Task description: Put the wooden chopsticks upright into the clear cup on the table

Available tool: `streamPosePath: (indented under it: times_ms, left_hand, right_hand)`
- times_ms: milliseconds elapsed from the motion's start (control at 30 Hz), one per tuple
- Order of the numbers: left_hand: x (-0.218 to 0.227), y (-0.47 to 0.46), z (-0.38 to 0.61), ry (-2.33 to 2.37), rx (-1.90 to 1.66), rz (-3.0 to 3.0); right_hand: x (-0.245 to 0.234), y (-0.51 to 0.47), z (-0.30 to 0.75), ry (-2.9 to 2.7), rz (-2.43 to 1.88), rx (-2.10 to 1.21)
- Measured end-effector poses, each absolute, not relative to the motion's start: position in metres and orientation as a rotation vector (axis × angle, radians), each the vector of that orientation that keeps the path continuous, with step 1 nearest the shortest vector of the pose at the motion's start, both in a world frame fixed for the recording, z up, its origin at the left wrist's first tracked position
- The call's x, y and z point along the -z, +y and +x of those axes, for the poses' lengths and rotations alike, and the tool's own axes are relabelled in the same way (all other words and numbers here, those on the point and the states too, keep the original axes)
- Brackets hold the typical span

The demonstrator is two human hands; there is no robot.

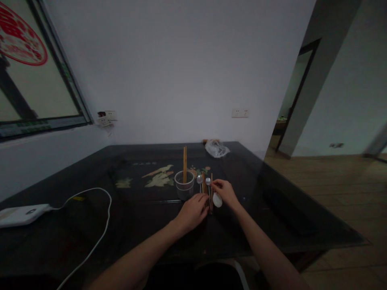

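Observation:
A clear plastic cup (pixel 184 184) stands on the dark table (pixel 139 225) with two wooden chopsticks (pixel 184 163) upright in it. Right of the cup lie two metal spoons (pixel 203 180), several more chopsticks (pixel 211 189) and a white spoon (pixel 217 199). My left hand (pixel 192 211) rests palm down beside the cup, fingertips touching the lying chopsticks. My right hand (pixel 225 192) pinches the upper part of one lying chopstick, just above the white spoon.
A white device (pixel 21 214) with a white cable (pixel 99 225) lies at the table's left. A crumpled clear plastic bag (pixel 217 148) sits at the far edge by the wall. The table's right edge borders a wooden floor (pixel 338 189).

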State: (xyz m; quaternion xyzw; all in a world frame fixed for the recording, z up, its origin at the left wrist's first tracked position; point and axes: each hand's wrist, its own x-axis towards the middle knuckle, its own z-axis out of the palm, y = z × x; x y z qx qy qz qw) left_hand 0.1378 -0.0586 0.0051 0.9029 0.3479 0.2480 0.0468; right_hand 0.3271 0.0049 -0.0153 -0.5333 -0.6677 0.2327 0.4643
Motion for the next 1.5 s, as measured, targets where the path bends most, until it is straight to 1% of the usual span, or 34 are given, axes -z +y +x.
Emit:
streamPosePath:
  times_ms: [133,467,600,1067,1333,1500]
  left_hand:
    - [0.012,-0.049,0.134,1.151,-0.703,2.754]
    - [0.031,-0.035,0.134,1.245,-0.511,2.659]
    - [0.031,-0.036,0.134,1.260,-0.425,2.681]
    - [0.019,-0.048,0.137,1.372,-0.334,2.725]
    - [0.025,-0.047,0.136,1.373,-0.421,2.757]
    - [0.025,-0.047,0.136,1.379,-0.396,2.756]
  right_hand:
    - [0.015,0.003,0.326,-1.657,-1.349,-0.509]
    - [0.019,0.004,0.326,-1.683,-1.365,-0.518]
    - [0.021,0.006,0.326,-1.685,-1.378,-0.511]
    - [0.015,0.001,0.323,-1.703,-1.381,-0.496]
    - [0.021,0.004,0.325,-1.716,-1.390,-0.492]
    - [0.021,0.004,0.326,-1.726,-1.397,-0.496]
